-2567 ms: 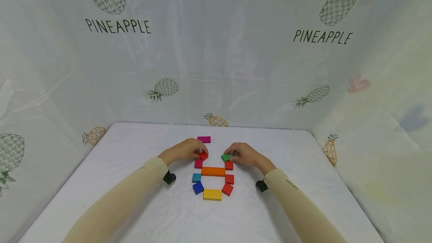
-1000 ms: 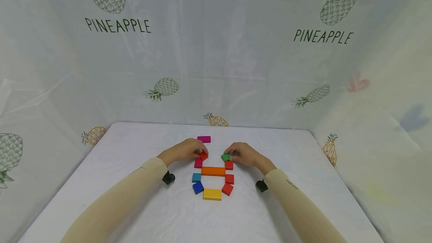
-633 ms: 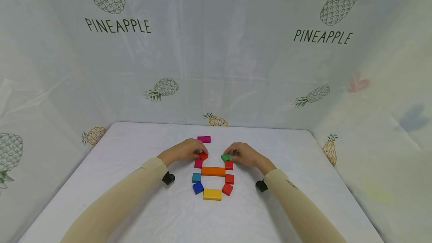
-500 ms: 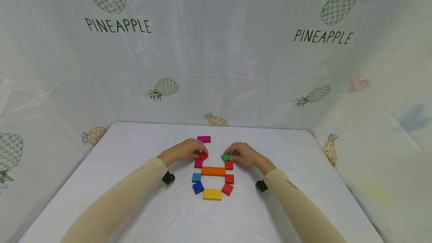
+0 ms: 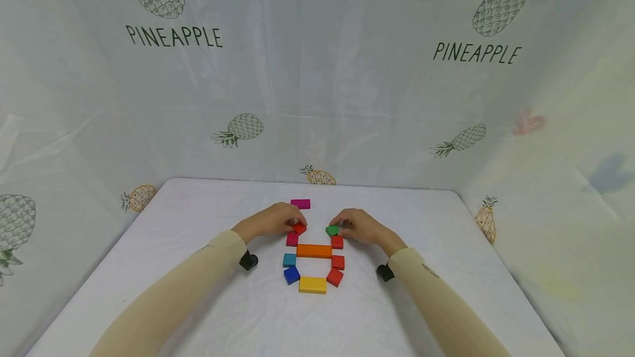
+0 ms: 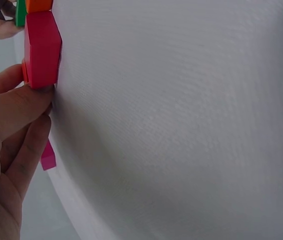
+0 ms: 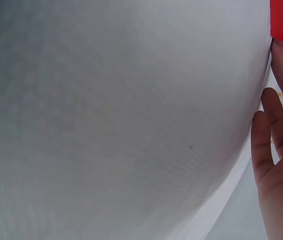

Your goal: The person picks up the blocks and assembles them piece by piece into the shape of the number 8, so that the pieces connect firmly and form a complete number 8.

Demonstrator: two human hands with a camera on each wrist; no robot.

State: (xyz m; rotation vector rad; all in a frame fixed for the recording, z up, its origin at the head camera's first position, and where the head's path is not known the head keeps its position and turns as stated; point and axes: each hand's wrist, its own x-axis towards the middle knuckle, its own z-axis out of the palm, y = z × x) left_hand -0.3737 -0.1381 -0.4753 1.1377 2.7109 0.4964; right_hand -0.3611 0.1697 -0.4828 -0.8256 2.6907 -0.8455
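In the head view my left hand point(image 5: 273, 219) pinches a small red block point(image 5: 300, 228) on the table. It sits at the far end of a crimson block point(image 5: 292, 240). Opposite, my right hand point(image 5: 361, 226) holds a small green block point(image 5: 332, 231) between thumb and fingers, just beyond a red block point(image 5: 337, 242). A long orange block point(image 5: 314, 251) lies crosswise between the two sides. The left wrist view shows the left thumb and fingers close to the crimson block point(image 6: 42, 50). In the right wrist view the green block is hidden.
Nearer me, a teal block point(image 5: 289, 260), a blue block point(image 5: 291, 275), a yellow block point(image 5: 312, 285) and two red blocks point(image 5: 338, 262) continue the outline. A magenta block point(image 5: 300, 204) lies apart at the back. Pineapple-print sheeting point(image 5: 317, 81) surrounds the white table point(image 5: 223, 313).
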